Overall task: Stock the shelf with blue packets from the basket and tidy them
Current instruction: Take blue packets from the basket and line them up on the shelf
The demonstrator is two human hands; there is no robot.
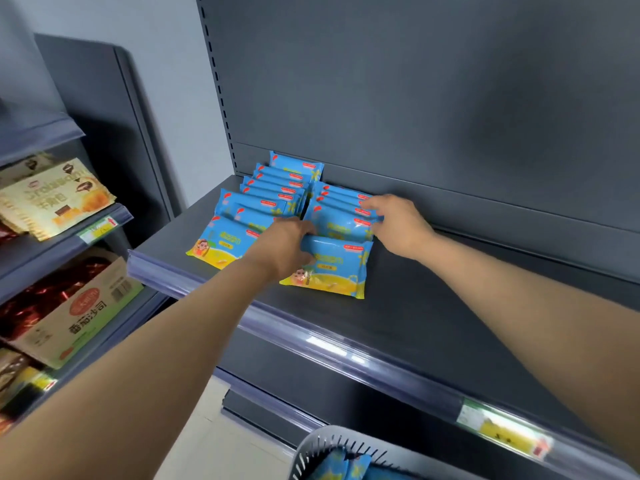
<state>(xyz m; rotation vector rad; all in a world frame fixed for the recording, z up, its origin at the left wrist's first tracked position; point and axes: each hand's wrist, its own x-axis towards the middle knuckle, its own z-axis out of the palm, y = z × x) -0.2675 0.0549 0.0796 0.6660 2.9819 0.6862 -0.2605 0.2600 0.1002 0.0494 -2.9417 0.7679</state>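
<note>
While my left hand (287,245) grips the front packet (332,268) on the shelf (450,306) & my right hand (398,225) curls its fingers over the right row (341,216) behind it, a hard shove could topple those leaning packets into the left row (263,199), w/ more waiting in the basket (311,443).

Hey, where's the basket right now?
In the head view, the grey basket sits at the bottom edge, just right of centre, below the shelf's price rail, with blue packets inside.

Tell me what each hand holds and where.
Left hand grips the front blue packet at its top left corner. Right hand grips the right ends of the packets behind.
</note>
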